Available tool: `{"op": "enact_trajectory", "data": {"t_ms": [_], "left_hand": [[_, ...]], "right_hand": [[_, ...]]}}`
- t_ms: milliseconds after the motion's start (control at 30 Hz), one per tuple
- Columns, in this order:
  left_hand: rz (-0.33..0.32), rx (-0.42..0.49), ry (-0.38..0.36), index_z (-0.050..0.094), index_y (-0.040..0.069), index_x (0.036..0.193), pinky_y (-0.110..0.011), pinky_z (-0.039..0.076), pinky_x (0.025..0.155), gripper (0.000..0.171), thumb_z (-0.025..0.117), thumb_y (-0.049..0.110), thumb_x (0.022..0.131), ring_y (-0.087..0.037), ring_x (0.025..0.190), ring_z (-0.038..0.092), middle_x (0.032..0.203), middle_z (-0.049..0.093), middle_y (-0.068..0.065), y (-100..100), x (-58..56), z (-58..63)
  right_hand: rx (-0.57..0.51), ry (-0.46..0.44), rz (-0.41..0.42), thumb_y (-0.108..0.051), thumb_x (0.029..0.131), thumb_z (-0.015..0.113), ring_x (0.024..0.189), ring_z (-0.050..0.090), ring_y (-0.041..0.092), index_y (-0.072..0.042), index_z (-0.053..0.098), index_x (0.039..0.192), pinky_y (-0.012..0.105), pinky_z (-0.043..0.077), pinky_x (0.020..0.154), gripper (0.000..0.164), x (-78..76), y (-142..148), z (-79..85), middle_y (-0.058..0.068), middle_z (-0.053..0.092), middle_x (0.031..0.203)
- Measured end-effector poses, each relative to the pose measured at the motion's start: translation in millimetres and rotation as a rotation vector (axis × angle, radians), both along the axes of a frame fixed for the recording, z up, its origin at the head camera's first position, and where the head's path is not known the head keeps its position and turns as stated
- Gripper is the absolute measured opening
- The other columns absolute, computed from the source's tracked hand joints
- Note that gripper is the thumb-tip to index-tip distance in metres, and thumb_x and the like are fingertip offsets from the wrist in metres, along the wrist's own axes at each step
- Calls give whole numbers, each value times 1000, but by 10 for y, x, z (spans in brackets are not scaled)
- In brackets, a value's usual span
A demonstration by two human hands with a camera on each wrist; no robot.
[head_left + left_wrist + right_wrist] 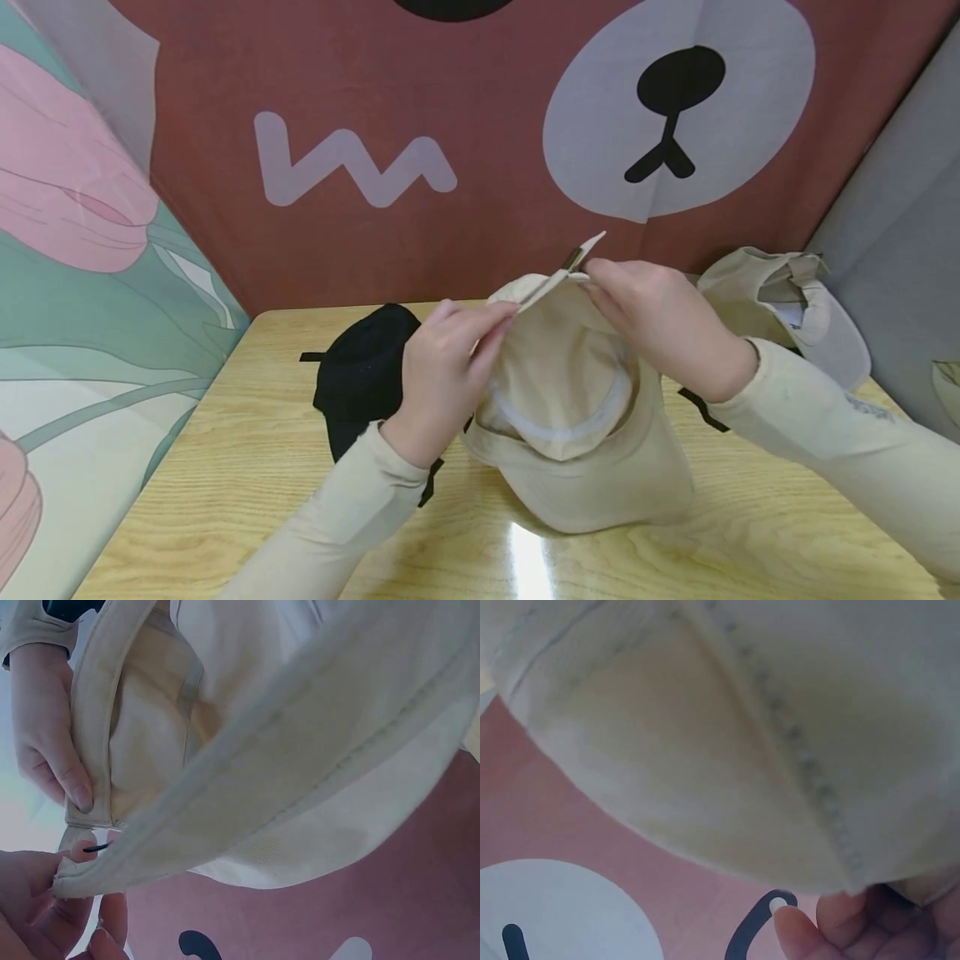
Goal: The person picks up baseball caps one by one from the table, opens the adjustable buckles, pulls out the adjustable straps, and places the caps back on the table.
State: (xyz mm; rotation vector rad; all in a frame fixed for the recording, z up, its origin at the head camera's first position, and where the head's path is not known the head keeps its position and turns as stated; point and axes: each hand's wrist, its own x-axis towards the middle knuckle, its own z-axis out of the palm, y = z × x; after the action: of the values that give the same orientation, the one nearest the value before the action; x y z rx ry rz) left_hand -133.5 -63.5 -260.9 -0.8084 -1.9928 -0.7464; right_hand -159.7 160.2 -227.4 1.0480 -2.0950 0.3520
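Note:
A beige baseball cap (592, 487) hangs above the table, brim toward me, its inside and pale sweatband showing. My left hand (450, 367) pinches one end of the cap's back strap (542, 293) between thumb and fingers. On the other side, my right hand (663, 321) grips the cap's back edge beside a small brownish metal buckle (573, 258). The left wrist view shows both hands close together at the two ends of the back opening. In the right wrist view, cap fabric (667, 772) hides most of the scene, with right fingertips (802, 930) below it.
A black cap (367, 375) lies left on the wooden table (225, 467). Another beige cap (825, 333) sits at the back right, by the grey side panel (900, 192). A black strap (703, 410) lies near my right forearm. A brown cloth (375, 250) stands behind.

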Motion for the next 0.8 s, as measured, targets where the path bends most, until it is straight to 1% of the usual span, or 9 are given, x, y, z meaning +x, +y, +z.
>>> {"op": "enact_trajectory", "data": {"t_ms": [67,100,267,333,400,467,600,700,800], "left_hand": [[0,12,6,76,4,99,-30,48,61,15,72,2,85,-21,74,60,86,74,-5,-3,4,6],[2,17,8,76,4,99,-29,48,60,14,73,2,85,-21,74,60,87,74,-5,-4,5,8],[16,42,11,76,4,96,-28,47,57,13,73,2,84,-20,72,59,88,74,-4,-14,7,19],[20,42,12,76,4,96,-29,47,57,12,73,2,84,-20,72,59,88,74,-4,-18,6,20],[19,38,15,76,4,96,-29,47,58,12,73,1,85,-20,72,59,88,74,-4,-20,5,17],[15,34,23,76,4,96,-29,48,58,12,73,1,84,-21,73,60,88,74,-4,-22,5,14],[5,31,46,76,3,96,-30,48,58,13,73,0,84,-22,72,60,86,74,-5,-27,4,9],[-3,29,54,76,3,96,-31,49,59,12,73,1,84,-22,72,60,84,74,-5,-37,2,3],[-9,24,56,76,3,96,-31,50,60,12,73,1,85,-23,73,60,82,73,-5,-47,2,-6]], "right_hand": [[-13,-21,0,12,84,62,52,33,12,-7,44,78,28,34,45,27,6,-2,6,-2,31,59],[-1,-9,-4,12,85,62,52,33,13,-6,44,78,28,34,45,26,9,-3,7,-2,31,59],[65,117,-5,14,86,56,51,37,20,1,43,81,30,33,45,19,17,-13,5,4,34,59],[69,142,1,14,86,54,51,38,23,3,44,82,31,33,45,15,17,-16,4,6,35,59],[67,147,0,13,86,54,51,39,24,4,46,83,32,33,45,13,16,-17,5,7,36,59],[64,140,-5,13,86,55,51,40,23,4,46,83,31,34,45,14,16,-17,8,6,36,59],[61,105,-17,13,84,60,50,37,18,0,44,82,29,33,44,21,18,-15,14,3,33,58],[38,48,-21,12,83,64,50,34,15,-3,45,81,29,33,44,25,20,-23,15,0,31,58],[10,-13,-30,12,83,65,50,33,13,-4,48,82,29,34,45,23,26,-33,15,-1,31,58]]}}
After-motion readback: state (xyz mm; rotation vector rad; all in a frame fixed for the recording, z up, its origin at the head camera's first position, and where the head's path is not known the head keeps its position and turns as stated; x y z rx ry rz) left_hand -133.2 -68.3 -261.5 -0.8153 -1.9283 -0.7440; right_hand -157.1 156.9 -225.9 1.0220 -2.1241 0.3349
